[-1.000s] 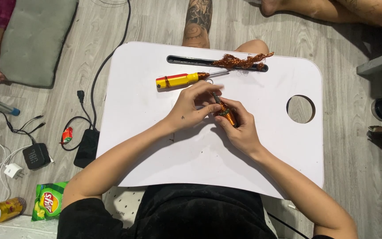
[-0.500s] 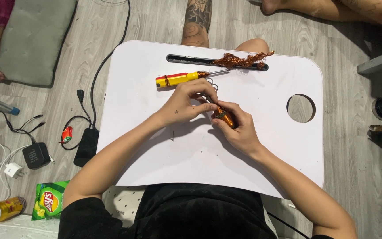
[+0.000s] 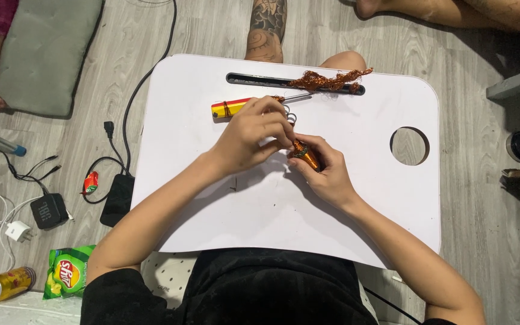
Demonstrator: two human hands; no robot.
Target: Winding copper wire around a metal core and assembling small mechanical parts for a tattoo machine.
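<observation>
So both hands meet over the middle of the white table (image 3: 356, 229). The right hand (image 3: 326, 171) is clamped around a small orange coil of copper wire (image 3: 304, 154), which pokes out at the far-left end of its grip, right at the fingertips. The left hand (image 3: 254, 133) sits just to the left, fingers pinched together on the top end of that coil, so it's caught between the two hands. Just beyond the left hand lies a yellow-handled screwdriver (image 3: 231, 108), and farther back a tangle of loose copper wire (image 3: 330, 79) rests on the table's dark slot (image 3: 254, 79)
</observation>
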